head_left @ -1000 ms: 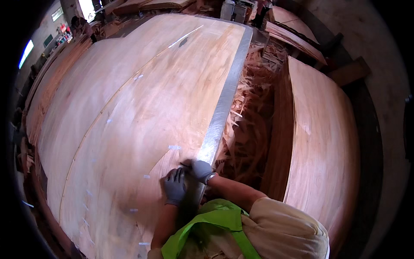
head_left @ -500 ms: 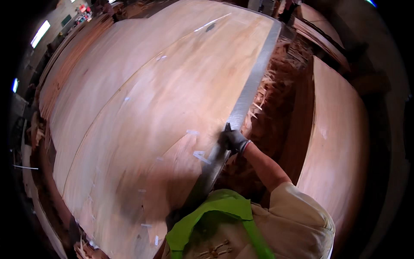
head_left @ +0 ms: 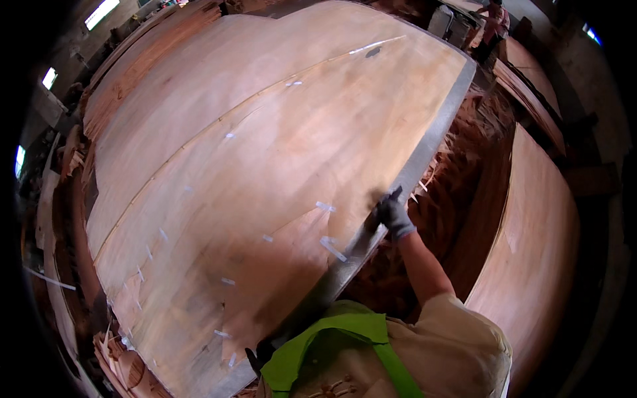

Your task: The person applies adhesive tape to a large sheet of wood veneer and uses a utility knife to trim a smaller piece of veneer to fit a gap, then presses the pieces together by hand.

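Observation:
A wide, pale wood veneer sheet (head_left: 265,172) with a patched, tape-marked surface lies before me. A grey metal strip (head_left: 424,149) runs along its right edge. My right hand (head_left: 395,215), in a grey and black glove, rests over that strip with its fingers apart, one of them pointing up along the edge. Just nearer to me, white tape (head_left: 333,249) lies across the seam of a reddish veneer patch (head_left: 285,249). My left hand (head_left: 255,361), in a dark glove, is at the near edge of the sheet, one finger stretched out, the rest hidden behind my green apron (head_left: 332,325).
To the right of a gap filled with reddish wood scraps (head_left: 451,179) stands a stack of veneer (head_left: 537,225). A person (head_left: 494,26) is at the far right. Torn veneer (head_left: 129,368) lies at the near left, and a long crack (head_left: 219,119) crosses the sheet.
The view has shifted, so the sheet sits farther right and lower. My right hand is still on the metal strip, slightly farther along it. A finger of my left hand now shows more plainly.

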A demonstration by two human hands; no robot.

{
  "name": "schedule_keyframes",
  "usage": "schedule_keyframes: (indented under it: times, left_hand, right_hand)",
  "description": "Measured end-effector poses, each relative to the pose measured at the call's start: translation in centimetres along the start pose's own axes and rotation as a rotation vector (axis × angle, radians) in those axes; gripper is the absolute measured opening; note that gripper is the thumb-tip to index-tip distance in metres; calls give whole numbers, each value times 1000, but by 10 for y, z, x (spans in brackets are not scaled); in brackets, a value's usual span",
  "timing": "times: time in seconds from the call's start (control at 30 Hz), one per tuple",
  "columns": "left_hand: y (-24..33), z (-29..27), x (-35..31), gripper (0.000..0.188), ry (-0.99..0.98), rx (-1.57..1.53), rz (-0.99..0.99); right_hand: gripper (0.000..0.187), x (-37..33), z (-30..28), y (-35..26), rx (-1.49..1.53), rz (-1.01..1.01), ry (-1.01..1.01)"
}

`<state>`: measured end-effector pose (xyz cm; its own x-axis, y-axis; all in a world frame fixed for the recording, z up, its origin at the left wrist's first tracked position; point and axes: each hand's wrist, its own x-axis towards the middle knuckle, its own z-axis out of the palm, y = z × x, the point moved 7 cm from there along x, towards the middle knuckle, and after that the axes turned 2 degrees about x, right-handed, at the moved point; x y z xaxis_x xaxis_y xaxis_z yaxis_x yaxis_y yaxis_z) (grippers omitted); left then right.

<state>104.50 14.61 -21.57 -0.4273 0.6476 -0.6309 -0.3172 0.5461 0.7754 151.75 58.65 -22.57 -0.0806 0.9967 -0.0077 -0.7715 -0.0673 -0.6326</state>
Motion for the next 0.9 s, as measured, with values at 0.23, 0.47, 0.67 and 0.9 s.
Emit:
schedule_keyframes:
  times: [0.23, 0.47, 0.67, 0.9]
  left_hand:
    - [18, -12, -8, 32, 28, -206, 116]
    - [64, -31, -31, 31, 35, -472, 285]
    - [55, -46, -28, 27, 63, -686, 260]
    - [49, -42, -50, 31, 199, -397, 442]
  right_hand:
    - [22, 71, 5, -25, -685, 166, 446]
    - [23, 50, 52, -65, -686, 117, 301]
    - [14, 43, 46, -61, -659, 155, 400]
    - [20, 28, 14, -51, -571, 286, 301]
